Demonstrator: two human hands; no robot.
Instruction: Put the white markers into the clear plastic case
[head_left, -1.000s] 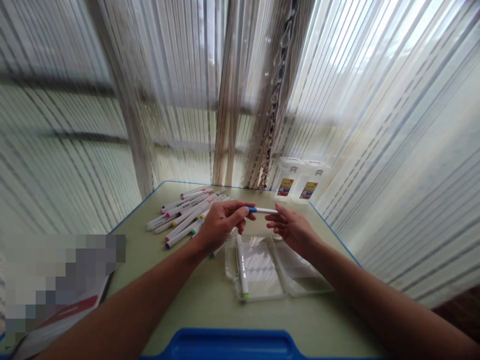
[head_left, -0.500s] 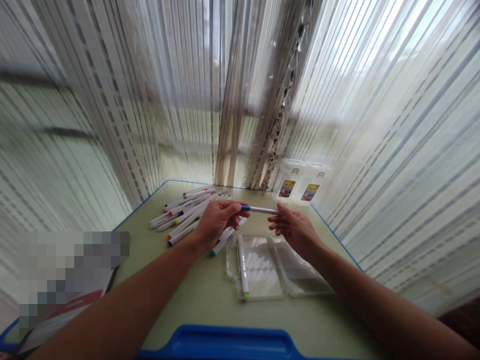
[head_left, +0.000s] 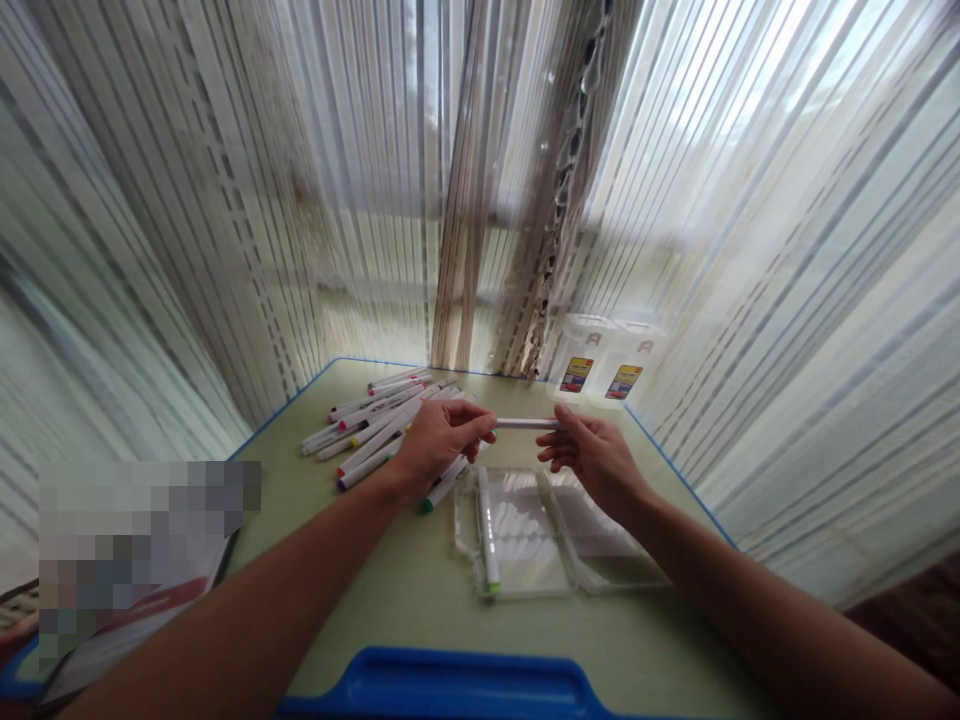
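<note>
A white marker is stretched level between my two hands, above the table. My left hand pinches its left end, hiding the blue part there. At the other end, my right hand grips it between thumb and fingers. Below the hands lies an open clear plastic case, with one white marker with a light green end along its left side. A loose pile of white markers with coloured ends spreads to the left of and behind my left hand.
Two clear cases with labels stand at the table's back right corner. A flat item, partly blurred out, lies at the left. The green table has a blue rim with a blue tray in front. String curtains hang behind.
The blue end of the marker, visible before, is now covered by my left fingers. Both hands stay in nearly the same place.
</note>
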